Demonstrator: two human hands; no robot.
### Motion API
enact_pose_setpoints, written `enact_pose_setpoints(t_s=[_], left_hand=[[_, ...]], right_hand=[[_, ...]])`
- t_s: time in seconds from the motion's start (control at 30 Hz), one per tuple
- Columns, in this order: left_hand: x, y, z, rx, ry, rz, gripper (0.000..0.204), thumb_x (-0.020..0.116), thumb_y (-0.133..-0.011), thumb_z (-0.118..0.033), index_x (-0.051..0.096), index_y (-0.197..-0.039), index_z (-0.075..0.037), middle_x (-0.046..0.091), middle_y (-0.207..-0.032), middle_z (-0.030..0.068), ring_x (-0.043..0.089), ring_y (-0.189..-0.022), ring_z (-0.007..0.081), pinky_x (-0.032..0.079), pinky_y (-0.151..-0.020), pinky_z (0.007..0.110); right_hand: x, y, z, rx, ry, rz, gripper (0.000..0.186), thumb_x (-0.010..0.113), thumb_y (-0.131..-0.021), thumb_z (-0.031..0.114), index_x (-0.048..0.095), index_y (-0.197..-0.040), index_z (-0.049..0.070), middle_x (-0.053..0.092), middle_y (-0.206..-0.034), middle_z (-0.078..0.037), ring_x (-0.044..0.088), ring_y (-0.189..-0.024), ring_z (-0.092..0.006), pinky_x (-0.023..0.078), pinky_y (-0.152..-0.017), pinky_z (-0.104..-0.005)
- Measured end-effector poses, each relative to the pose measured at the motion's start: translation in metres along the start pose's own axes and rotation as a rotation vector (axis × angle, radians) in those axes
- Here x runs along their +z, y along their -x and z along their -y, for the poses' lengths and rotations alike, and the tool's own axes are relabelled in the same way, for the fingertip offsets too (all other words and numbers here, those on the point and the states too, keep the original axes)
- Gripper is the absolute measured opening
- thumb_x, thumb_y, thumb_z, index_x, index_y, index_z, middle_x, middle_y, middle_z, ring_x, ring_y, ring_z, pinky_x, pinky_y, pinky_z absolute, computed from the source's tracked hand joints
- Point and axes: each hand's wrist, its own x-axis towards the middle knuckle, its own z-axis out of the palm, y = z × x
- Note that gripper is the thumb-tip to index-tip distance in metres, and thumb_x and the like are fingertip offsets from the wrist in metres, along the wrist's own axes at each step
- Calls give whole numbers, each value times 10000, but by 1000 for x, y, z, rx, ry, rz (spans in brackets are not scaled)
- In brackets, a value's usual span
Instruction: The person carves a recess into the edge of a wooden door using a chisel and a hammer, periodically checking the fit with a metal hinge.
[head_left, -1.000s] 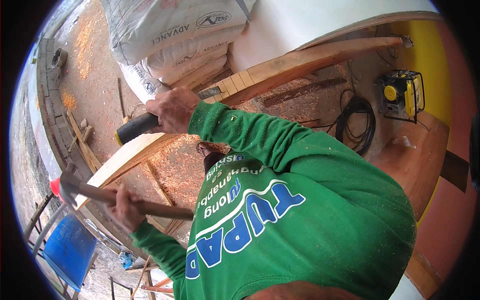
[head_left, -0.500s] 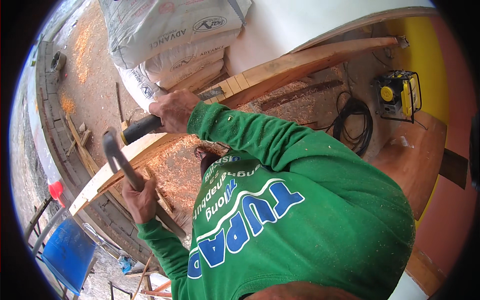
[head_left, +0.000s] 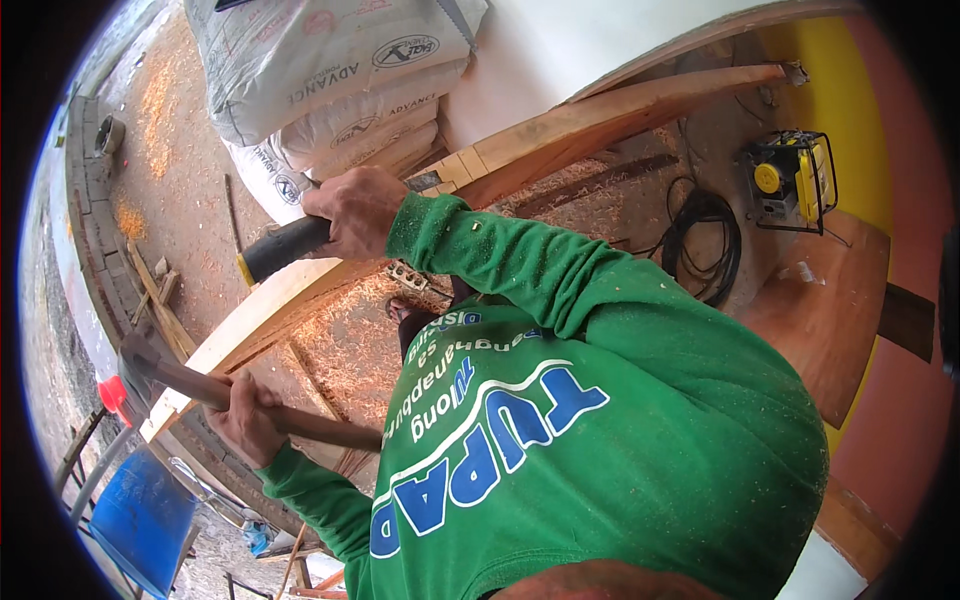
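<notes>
Beam point(head_left: 575, 128) runs from near left to far right across the scene. Chisel point(head_left: 290, 248) lies along its top, blade aimed right at dark cross-lines point(head_left: 466, 165); cannot tell if the edge is biting. Right hand point(head_left: 358, 212): fingers wrapped around the chisel, butt end sticking out left. Left hand point(head_left: 248, 420): fingers closed around the handle of a hammer point(head_left: 190, 383), head blurred.

Change: half a second ago the hammer head was right by the chisel's butt; now it is swung out left, well apart from it. Chisel has hardly shifted on the beam. Reads as a gap between blows, chisel held ready in position.

Around: stacked sacks point(head_left: 330, 75) just beyond the beam, close to the right hand, likely the tightest spot. Shavings point(head_left: 335, 350) on the floor on the near side. Scrap sticks point(head_left: 165, 310) far left, blue chair point(head_left: 140, 520) near left. Right side: coiled black cable point(head_left: 705, 245), then yellow-black machine point(head_left: 800, 185), both away from the swing. Right hand hides the chisel's middle.
</notes>
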Motion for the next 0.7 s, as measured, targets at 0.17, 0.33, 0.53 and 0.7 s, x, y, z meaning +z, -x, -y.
enact_pose_setpoints(t_s=[0.17, 0.33, 0.53, 0.7], left_hand=[[23, 7, 25, 92, -295, 295, 121, 543, -727, 12, 445, -777, -38, 461, -539, 17, 456, -417, 99, 368, -382, 222], [-2, 0, 10, 31, 33, 101, 139, 561, -734, -23, 433, -784, -42, 466, -539, 37, 449, -401, 101, 366, -363, 208], [19, -3, 21, -30, -260, 347, 144, 574, -723, -42, 435, -761, -41, 455, -540, 19, 443, -418, 92, 356, -380, 213], [14, 1, 14, 8, 39, 126, 127, 544, -733, -13, 427, -768, -47, 463, -539, 32, 450, -401, 105, 375, -376, 211]], right_hand=[[1, 1, -4, -22, -48, -3, 328, 704, -635, 334, 551, -711, 54, 565, -626, -113, 591, -612, -283, 475, -577, -380], [9, 1, -5, -2, 49, 32, 317, 702, -626, 335, 565, -720, 65, 570, -629, -106, 595, -617, -277, 482, -582, -378], [2, 8, -13, 37, 94, 50, 289, 697, -630, 327, 574, -721, 82, 574, -635, -104, 597, -623, -274, 485, -589, -372], [0, 8, -9, -20, 36, -8, 276, 694, -629, 312, 569, -710, 80, 569, -621, -100, 591, -613, -278, 479, -580, -369]])
